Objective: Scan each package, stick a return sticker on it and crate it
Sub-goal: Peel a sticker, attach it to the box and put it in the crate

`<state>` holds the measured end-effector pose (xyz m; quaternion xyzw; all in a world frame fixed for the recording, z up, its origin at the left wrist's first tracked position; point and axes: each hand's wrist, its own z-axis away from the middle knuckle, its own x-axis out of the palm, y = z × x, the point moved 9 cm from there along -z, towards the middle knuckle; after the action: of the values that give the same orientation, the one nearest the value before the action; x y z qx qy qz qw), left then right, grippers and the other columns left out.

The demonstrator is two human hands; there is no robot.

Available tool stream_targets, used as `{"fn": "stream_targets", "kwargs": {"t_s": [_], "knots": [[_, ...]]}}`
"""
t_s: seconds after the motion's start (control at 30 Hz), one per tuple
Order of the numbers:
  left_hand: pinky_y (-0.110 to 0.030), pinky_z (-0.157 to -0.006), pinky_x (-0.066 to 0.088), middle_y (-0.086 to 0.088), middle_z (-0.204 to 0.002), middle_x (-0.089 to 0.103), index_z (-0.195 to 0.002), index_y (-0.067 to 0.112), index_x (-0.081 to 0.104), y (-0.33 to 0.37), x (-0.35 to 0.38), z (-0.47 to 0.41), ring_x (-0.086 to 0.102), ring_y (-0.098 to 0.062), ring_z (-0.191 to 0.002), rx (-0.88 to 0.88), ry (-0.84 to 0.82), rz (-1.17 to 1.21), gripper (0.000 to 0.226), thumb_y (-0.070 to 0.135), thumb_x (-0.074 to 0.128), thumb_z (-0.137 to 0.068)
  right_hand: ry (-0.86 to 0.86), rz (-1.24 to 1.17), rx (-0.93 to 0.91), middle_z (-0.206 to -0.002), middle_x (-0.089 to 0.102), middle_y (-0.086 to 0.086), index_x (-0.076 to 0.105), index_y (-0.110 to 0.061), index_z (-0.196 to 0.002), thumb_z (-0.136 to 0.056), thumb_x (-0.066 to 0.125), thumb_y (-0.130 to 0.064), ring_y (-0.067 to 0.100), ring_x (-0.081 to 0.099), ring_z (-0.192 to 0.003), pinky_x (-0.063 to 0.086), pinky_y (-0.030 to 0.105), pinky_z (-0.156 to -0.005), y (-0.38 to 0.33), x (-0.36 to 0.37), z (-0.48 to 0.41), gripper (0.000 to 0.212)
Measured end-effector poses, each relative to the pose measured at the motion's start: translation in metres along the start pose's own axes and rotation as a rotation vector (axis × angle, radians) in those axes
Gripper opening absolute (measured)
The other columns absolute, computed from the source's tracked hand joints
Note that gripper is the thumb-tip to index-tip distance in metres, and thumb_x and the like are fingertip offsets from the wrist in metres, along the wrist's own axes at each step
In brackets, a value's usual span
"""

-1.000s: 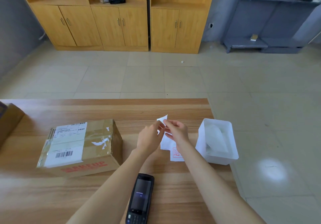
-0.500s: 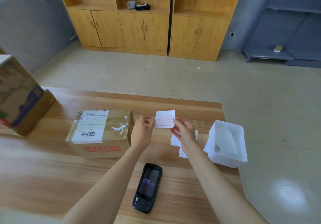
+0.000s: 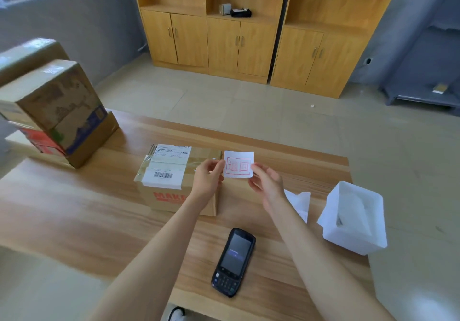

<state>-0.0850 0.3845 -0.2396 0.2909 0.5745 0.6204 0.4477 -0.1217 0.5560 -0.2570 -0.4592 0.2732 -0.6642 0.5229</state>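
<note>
Brown cardboard package w/ white shipping labels [image 3: 174,178] sits mid wooden tabletop [image 3: 74,216], bare wood around it. White square return sticker w/ red print [image 3: 239,164] is held upright facing the camera, long axis across, just beyond the package's right edge. Left hand [image 3: 207,180] & right hand [image 3: 267,183] pinch its side edges; black handheld scanner [image 3: 234,262] lies nearer the camera.

- I see a wooden tabletop [image 3: 74,221] with a light plank grain.
- Near its middle sits a taped cardboard package [image 3: 171,178] with a barcode label on top.
- At my far left stands a stack of cardboard boxes [image 3: 57,111].
- Close to the near edge lies a black handheld scanner [image 3: 234,262], screen up.
- A white plastic bin [image 3: 356,218] sits at the right edge, loose white papers [image 3: 300,202] just beside it.
</note>
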Motion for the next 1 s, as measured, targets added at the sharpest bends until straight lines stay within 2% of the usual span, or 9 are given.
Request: {"fn": "stream_targets", "kwargs": {"t_s": [0.07,0.17,0.23,0.3,0.37,0.53,0.67,0.8,1.0], "knots": [[-0.022,-0.054,0.044,-0.003,-0.079,0.061,-0.090,0.010,0.059,0.003,-0.014,-0.004,0.054,-0.012,-0.059,0.011,0.002,-0.015,0.018,0.025,0.052,-0.096,0.006,-0.009,-0.008,-0.087,0.064,0.005,0.059,-0.015,-0.085,-0.089,0.063,-0.007,0.014,0.058,-0.074,0.048,0.022,-0.068,0.003,0.013,0.000,0.010],[-0.018,-0.052,0.041,0.000,-0.073,0.058,-0.082,0.010,0.058,0.006,-0.038,-0.014,0.051,-0.010,-0.056,0.025,-0.006,-0.055,0.017,0.021,0.054,-0.095,0.030,-0.004,-0.012,-0.088,0.065,0.004,0.060,-0.015,-0.086,-0.089,0.063,-0.007,0.014,0.059,-0.076,0.048,0.021,-0.067,0.010,0.037,-0.001,0.009],[-0.019,-0.053,0.038,0.003,-0.071,0.056,-0.079,0.011,0.057,0.005,-0.057,-0.023,0.049,-0.012,-0.061,0.034,0.003,-0.101,0.017,0.019,0.055,-0.093,0.063,0.024,-0.032,-0.086,0.066,0.003,0.060,-0.015,-0.085,-0.089,0.063,-0.007,0.012,0.058,-0.073,0.047,0.019,-0.066,0.015,0.052,-0.001,0.009],[-0.020,-0.056,0.036,0.005,-0.075,0.056,-0.084,0.009,0.059,0.003,-0.072,-0.032,0.049,-0.012,-0.068,0.043,-0.015,-0.158,0.015,0.020,0.055,-0.092,0.127,0.068,-0.071,-0.083,0.066,0.002,0.062,-0.014,-0.084,-0.089,0.064,-0.006,0.009,0.056,-0.068,0.046,0.015,-0.061,0.020,0.063,0.001,0.010],[-0.016,-0.054,0.036,0.006,-0.076,0.055,-0.087,0.010,0.061,0.001,-0.083,-0.040,0.049,-0.008,-0.065,0.061,-0.056,-0.207,0.014,0.020,0.054,-0.093,0.203,0.115,-0.109,-0.081,0.065,0.000,0.063,-0.015,-0.082,-0.088,0.064,-0.006,0.007,0.055,-0.069,0.045,0.012,-0.058,0.025,0.069,0.001,0.011],[-0.025,-0.057,0.036,0.006,-0.068,0.051,-0.086,0.012,0.063,-0.007,-0.094,-0.053,0.044,-0.009,-0.059,0.080,-0.149,-0.326,0.012,0.021,0.057,-0.091,0.360,0.242,-0.168,-0.083,0.068,-0.003,0.066,-0.017,-0.082,-0.084,0.068,-0.010,0.012,0.064,-0.081,0.048,0.022,-0.074,0.041,0.075,0.005,0.007],[-0.025,-0.052,0.032,0.007,-0.062,0.049,-0.086,0.013,0.064,-0.010,-0.092,-0.059,0.044,-0.009,-0.054,0.091,-0.175,-0.413,0.012,0.021,0.057,-0.090,0.445,0.352,-0.206,-0.082,0.067,-0.004,0.066,-0.017,-0.086,-0.084,0.067,-0.014,0.006,0.062,-0.075,0.041,0.012,-0.059,0.039,0.075,0.009,0.003],[-0.024,-0.049,0.029,0.010,-0.058,0.048,-0.086,0.016,0.065,-0.011,-0.090,-0.065,0.045,-0.006,-0.054,0.073,-0.152,-0.501,0.013,0.025,0.055,-0.089,0.454,0.477,-0.225,-0.079,0.062,-0.009,0.065,-0.017,-0.088,-0.086,0.066,-0.016,-0.004,0.055,-0.069,0.038,0.010,-0.052,0.031,0.075,0.006,0.003],[-0.023,-0.051,0.032,0.011,-0.057,0.050,-0.088,0.017,0.068,-0.016,-0.090,-0.071,0.049,-0.010,-0.060,0.025,-0.142,-0.536,0.014,0.026,0.057,-0.087,0.457,0.637,-0.247,-0.081,0.064,-0.006,0.065,-0.017,-0.088,-0.086,0.065,-0.016,0.008,0.060,-0.071,0.041,0.016,-0.057,0.029,0.079,-0.002,0.003]]}}
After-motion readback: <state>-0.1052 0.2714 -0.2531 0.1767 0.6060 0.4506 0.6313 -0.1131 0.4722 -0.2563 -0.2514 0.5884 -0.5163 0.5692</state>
